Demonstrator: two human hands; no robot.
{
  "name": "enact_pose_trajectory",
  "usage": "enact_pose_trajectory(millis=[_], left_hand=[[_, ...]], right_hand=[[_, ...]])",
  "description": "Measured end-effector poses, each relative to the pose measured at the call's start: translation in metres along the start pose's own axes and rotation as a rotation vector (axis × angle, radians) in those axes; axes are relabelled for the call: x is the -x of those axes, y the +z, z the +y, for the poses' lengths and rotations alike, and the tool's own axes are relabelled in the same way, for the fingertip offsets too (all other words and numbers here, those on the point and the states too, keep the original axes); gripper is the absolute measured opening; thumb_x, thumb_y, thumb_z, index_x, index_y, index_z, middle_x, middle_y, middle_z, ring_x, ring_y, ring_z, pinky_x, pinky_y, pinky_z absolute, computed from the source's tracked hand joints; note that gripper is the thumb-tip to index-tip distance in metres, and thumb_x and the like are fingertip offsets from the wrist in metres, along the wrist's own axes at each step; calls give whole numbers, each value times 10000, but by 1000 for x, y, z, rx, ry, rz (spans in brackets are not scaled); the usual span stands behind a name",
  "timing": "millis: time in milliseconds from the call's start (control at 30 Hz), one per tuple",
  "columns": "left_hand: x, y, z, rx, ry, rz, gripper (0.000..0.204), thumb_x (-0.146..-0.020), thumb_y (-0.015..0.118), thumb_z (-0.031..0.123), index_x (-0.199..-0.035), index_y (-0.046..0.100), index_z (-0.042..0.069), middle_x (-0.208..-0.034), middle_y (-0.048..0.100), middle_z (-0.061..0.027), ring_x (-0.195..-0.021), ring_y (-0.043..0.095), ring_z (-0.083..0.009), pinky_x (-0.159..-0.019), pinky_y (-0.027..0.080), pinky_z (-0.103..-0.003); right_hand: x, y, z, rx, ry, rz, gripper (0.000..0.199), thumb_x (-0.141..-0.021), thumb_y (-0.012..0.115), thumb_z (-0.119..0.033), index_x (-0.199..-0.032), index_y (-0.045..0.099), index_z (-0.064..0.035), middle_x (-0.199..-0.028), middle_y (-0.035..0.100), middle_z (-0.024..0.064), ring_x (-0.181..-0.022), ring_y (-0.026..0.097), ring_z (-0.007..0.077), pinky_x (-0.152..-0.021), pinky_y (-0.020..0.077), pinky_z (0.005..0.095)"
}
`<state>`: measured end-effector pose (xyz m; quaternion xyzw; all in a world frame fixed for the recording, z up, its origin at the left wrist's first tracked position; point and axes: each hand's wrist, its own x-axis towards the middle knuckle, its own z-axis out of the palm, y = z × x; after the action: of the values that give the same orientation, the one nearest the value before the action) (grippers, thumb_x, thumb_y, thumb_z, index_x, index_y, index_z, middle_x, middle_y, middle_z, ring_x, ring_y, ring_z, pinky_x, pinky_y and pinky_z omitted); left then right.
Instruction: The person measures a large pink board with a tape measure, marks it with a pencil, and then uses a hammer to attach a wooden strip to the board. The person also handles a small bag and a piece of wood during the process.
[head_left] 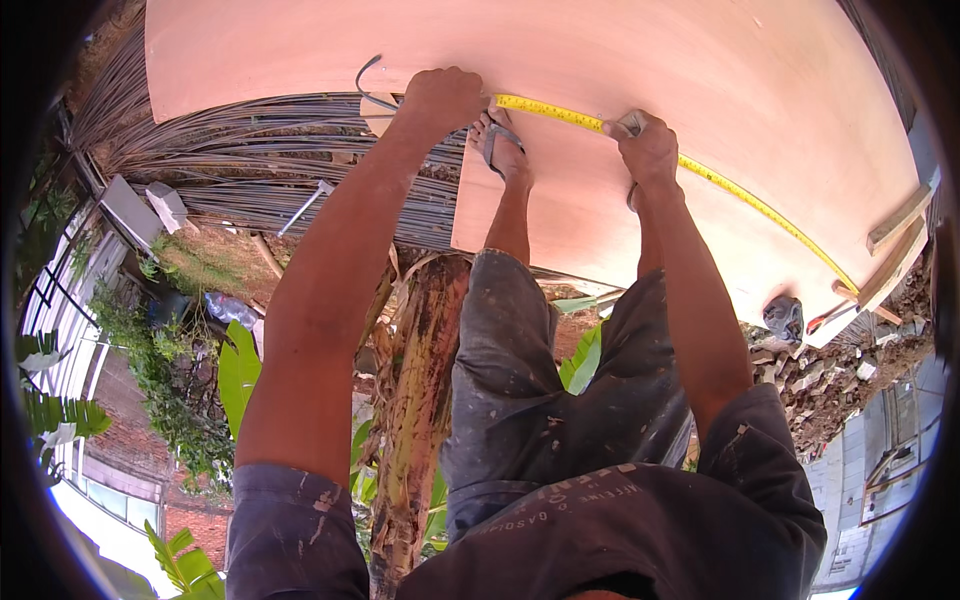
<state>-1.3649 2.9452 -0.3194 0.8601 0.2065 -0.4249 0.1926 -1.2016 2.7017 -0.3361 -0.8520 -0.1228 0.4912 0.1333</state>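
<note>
A yellow tape measure (745, 198) is pulled out across a broad, pale pinkish wooden sheet (800, 120). Its blade runs from my left hand, bends past my right, and reaches the sheet's far-right side. My left hand (445, 98) is closed round the tape's left end; the case, if there, is hidden in the fist. A dark strap (368, 75) sticks out beside that hand. Farther right, my right hand (648, 148) grips the blade between thumb and fingers, low over the sheet. My sandalled left foot (500, 150) stands on the sheet just below the tape.
Long dark metal rods (270, 150) lie bundled at the left, with a grey block (166, 205) beside them. Wood pieces (895, 262) and a dark plastic bag (783, 317) sit at the sheet's right edge. A brown trunk (425, 400) rises by my legs; rubble (840, 385) lies right.
</note>
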Motion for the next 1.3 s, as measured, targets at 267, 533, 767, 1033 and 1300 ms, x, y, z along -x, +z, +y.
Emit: enact_pose_trajectory(millis=[267,533,767,1033,1300], left_hand=[[46,-29,-122,104,-21,-135,573,-942,485,565,-1166,686,77,-1042,706,-157,-1005,666,-311,-919,502,-445],[84,-49,-296,70,-219,-90,615,-922,505,600,-1101,722,53,-943,710,-178,-925,675,-325,-857,507,-466],[62,-6,-314,-27,-148,77,594,-943,466,583,-1079,725,65,-890,699,-190,-890,663,-358,-826,496,-474],[62,-27,-286,-89,-135,79,544,-960,470,552,-998,716,68,-912,703,-141,-919,677,-316,-845,519,-478],[60,-16,-290,-81,-178,103,541,-938,485,566,-933,695,67,-889,683,-147,-919,662,-319,-819,512,-480]], right_hand=[[-4,0,6,77,15,34,260,-831,752,-320,-838,688,-68,-738,678,74,-673,626,245,-662,486,383],[-10,-2,18,64,-50,50,263,-838,746,-305,-812,678,-52,-718,679,52,-653,622,174,-657,490,325],[-10,-1,22,3,-34,22,285,-849,748,-309,-797,660,-43,-670,649,36,-628,605,120,-611,484,290],[-17,-8,42,125,-123,75,315,-837,754,-338,-782,656,-44,-662,630,27,-611,542,114,-609,449,305],[-21,-10,37,131,-85,54,317,-830,750,-339,-759,645,-48,-651,586,14,-622,508,113,-611,431,300]])
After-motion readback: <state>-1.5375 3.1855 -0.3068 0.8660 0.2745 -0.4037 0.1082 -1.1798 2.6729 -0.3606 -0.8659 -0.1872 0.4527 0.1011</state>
